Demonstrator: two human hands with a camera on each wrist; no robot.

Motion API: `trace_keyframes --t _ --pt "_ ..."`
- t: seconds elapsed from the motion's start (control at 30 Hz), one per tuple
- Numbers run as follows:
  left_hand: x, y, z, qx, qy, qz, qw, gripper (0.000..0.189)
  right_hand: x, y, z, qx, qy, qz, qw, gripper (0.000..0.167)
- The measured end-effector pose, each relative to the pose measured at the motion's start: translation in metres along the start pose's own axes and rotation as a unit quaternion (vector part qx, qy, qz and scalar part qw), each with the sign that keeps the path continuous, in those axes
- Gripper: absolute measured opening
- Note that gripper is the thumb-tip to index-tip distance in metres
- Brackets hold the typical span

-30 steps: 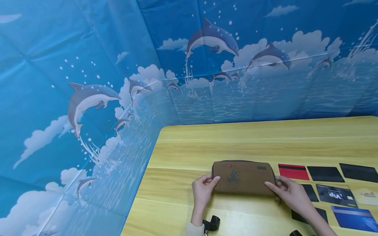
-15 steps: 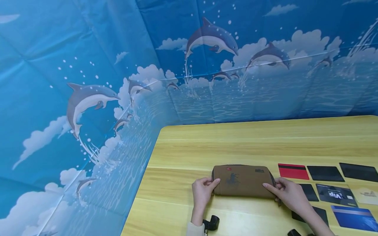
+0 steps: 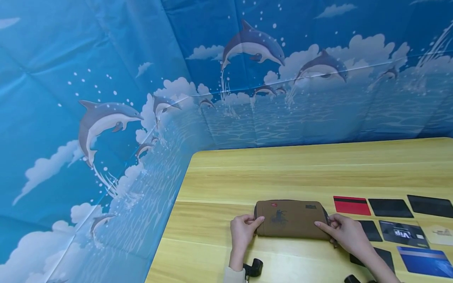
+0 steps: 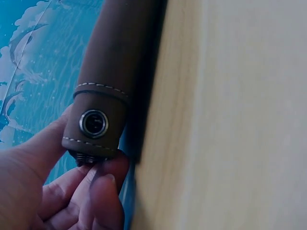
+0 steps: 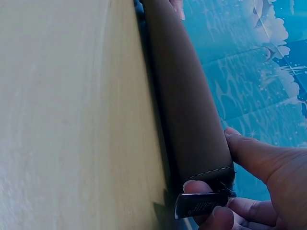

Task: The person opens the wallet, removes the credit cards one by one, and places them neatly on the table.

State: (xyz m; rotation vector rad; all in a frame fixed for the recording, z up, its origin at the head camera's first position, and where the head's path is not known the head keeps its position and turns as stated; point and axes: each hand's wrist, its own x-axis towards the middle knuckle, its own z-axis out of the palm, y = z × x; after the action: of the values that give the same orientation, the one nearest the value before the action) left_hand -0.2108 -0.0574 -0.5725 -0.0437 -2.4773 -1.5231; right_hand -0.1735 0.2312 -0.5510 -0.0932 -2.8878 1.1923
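Note:
A brown zip-around wallet (image 3: 291, 220) with a dark horse-and-rider print and a small red tag lies level, close over the table, its long side toward me. My left hand (image 3: 242, 236) grips its left end, thumb on top and fingers curled beneath. In the left wrist view a metal-ringed eyelet (image 4: 93, 123) shows on that end, between stitched seams. At the right end my right hand (image 3: 348, 234) holds the wallet, thumb on the upper face. A metal zipper pull (image 5: 199, 205) hangs there against the right fingertips. The wallet's underside is hidden.
Rows of cards lie on the wooden table (image 3: 212, 181) at the right: a red card (image 3: 352, 205), a dark VIP card (image 3: 403, 234), a blue card (image 3: 426, 262), a pale card (image 3: 438, 234) and several black ones. My right forearm partly covers one black card. A dolphin-print cloth (image 3: 141, 78) hangs behind.
The wallet's far edge has come down toward me, so it sits lower and flatter. Both hands keep their grip at the two ends and have barely shifted.

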Motion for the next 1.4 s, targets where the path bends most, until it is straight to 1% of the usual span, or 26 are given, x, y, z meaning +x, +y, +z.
trace_keyframes --t 0.27,0.53,0.77,0.93,1.13,1.23,1.4 --pt "0.0009 -0.0007 -0.0006 -0.001 -0.006 -0.009 0.9999 0.028 0.0002 -0.0001 -0.0004 -0.004 -0.003 -0.001 1.0000 0.046" --pt "0.0008 -0.0004 -0.0007 0.009 -0.007 -0.005 0.9999 0.028 -0.0001 0.0004 -0.0014 -0.022 -0.005 -0.002 0.9998 0.048" --pt "0.0003 0.0038 -0.0019 0.016 -0.002 -0.005 0.9999 0.027 -0.0003 0.0001 -0.0018 -0.048 0.025 -0.012 0.9985 0.048" --pt "0.0006 0.0033 -0.0014 0.021 -0.002 -0.013 0.9997 0.027 -0.0008 -0.0001 -0.0030 -0.060 0.025 -0.006 0.9979 0.052" --pt "-0.0001 0.0032 -0.0018 0.039 0.006 -0.004 0.9992 0.028 -0.0006 -0.0012 -0.0067 -0.079 0.008 0.016 0.9967 0.066" --pt "-0.0006 0.0035 -0.0022 0.050 0.009 0.001 0.9987 0.029 -0.0006 -0.0018 -0.0076 -0.086 0.002 0.024 0.9960 0.069" --pt "-0.0010 0.0032 -0.0026 0.086 0.017 0.011 0.9961 0.032 -0.0028 -0.0025 -0.0074 -0.100 0.010 0.019 0.9948 0.072"
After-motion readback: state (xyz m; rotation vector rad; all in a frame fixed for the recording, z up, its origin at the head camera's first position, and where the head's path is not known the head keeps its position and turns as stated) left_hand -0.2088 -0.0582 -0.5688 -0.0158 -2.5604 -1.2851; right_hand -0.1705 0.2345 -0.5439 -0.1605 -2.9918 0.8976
